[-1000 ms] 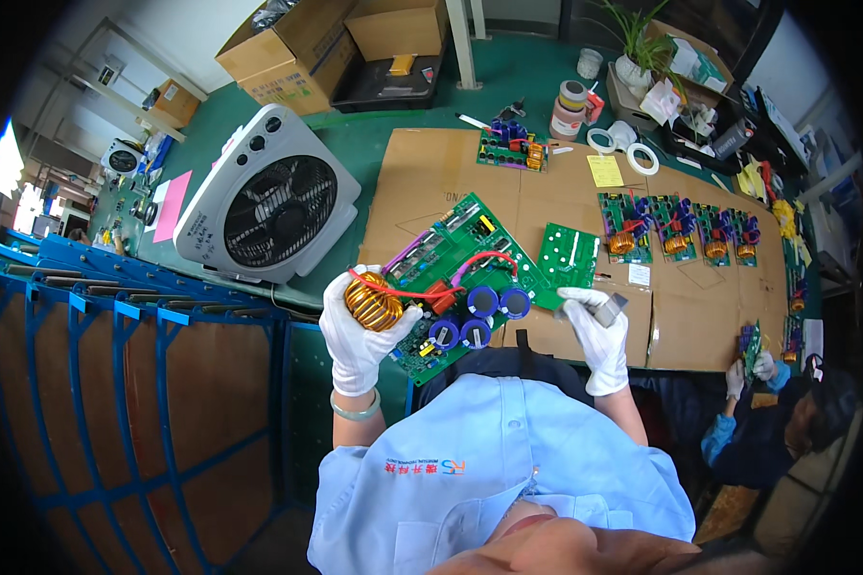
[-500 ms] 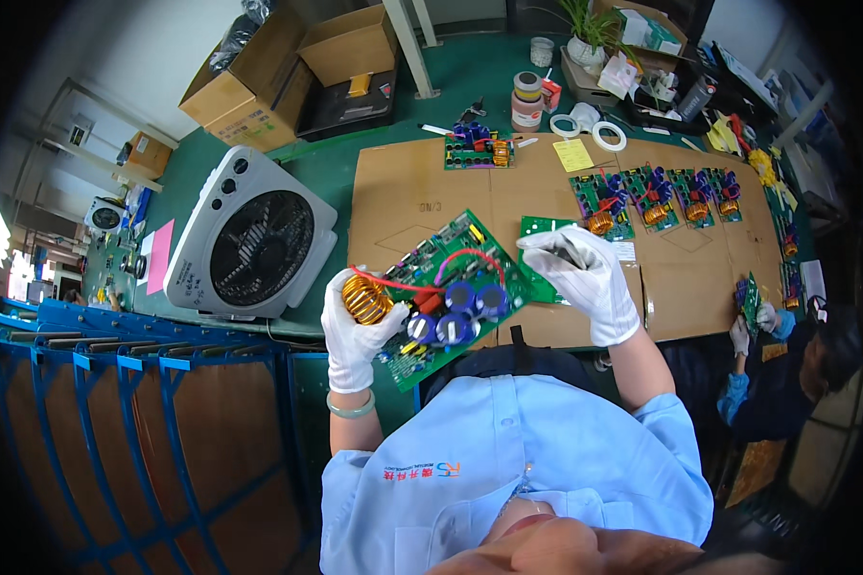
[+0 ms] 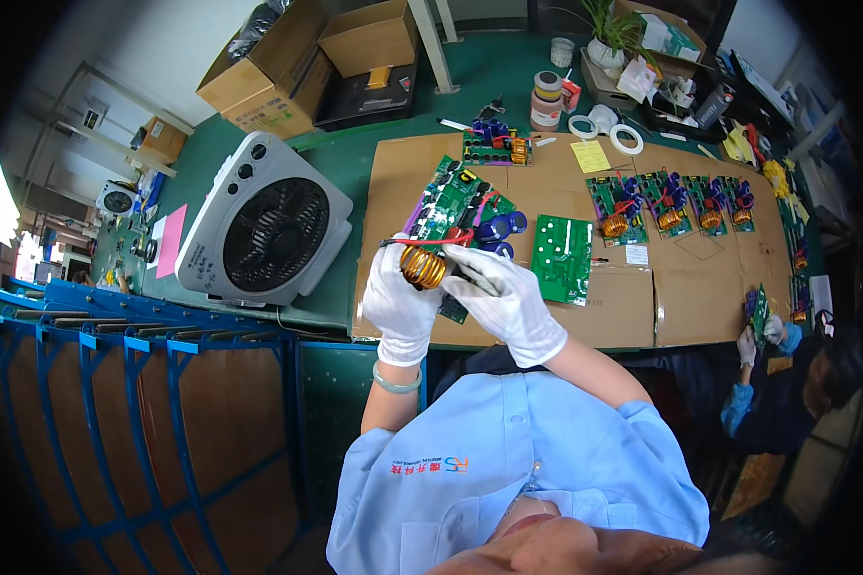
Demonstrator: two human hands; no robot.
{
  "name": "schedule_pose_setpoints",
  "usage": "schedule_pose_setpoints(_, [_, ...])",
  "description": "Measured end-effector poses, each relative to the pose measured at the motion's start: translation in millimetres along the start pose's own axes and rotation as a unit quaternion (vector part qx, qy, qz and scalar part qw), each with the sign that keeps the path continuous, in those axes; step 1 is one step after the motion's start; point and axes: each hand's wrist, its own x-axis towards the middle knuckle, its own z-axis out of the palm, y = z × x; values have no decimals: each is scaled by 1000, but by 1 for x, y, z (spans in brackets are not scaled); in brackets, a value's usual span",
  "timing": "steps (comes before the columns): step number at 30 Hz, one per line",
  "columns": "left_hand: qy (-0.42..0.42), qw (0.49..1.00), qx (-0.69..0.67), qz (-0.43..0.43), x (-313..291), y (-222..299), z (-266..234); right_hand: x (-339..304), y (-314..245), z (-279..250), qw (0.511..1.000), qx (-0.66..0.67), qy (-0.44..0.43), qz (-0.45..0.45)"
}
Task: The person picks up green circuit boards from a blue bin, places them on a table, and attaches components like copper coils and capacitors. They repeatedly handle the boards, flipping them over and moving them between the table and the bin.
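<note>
In a white glove, my left hand (image 3: 400, 305) grips a green circuit board (image 3: 443, 203) by its near left corner, beside a copper-wound coil (image 3: 422, 267). The board is tilted up and carries blue capacitors (image 3: 494, 228) and a red wire. My right hand (image 3: 513, 299), also gloved, has its fingers bent together next to the coil. Something greyish shows between those fingers, too small to make out. Right of the held board, a second green board (image 3: 562, 259) lies on the cardboard (image 3: 628, 311), with no tall parts on its visible face.
A box fan (image 3: 264, 225) stands at the left. Several finished-looking boards (image 3: 666, 203) lie at the right, and another board (image 3: 497, 144) at the back. Bottles (image 3: 547, 101) and tape rolls (image 3: 626, 140) are behind. A co-worker's gloved hands (image 3: 759, 335) hold a board at far right.
My right hand has moved left, from over the second board to the coil. The held board has turned and tipped up, its capacitors now facing right. The second board is uncovered.
</note>
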Motion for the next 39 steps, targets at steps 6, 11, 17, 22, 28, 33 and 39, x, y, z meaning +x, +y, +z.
schedule_pose_setpoints(6, [-23, 998, -56, -13, -6, 0, 18, 14, 7, 21, 994, -103, 14, -19])
schedule_pose_setpoints(11, [-65, 993, -76, -69, 1, 13, 25, 32, 6, 9, 991, -112, -31, 70])
schedule_pose_setpoints(17, [-62, 996, -60, -2, 17, 28, 9, 47, -1, -13, 991, -73, -92, 62])
schedule_pose_setpoints(22, [-141, 955, -260, 5, 14, 42, -39, 60, 2, -58, 976, -76, -206, -5])
schedule_pose_setpoints(28, [-6, 956, -277, -95, 12, 6, -83, 87, -26, -118, 920, -91, -377, -59])
schedule_pose_setpoints(33, [-134, 903, -378, -154, 48, -39, -49, 104, -50, -155, 868, -114, -476, -86])
schedule_pose_setpoints(39, [-333, 835, -435, -52, 68, -33, -4, 104, -63, -171, 841, -83, -516, -139])
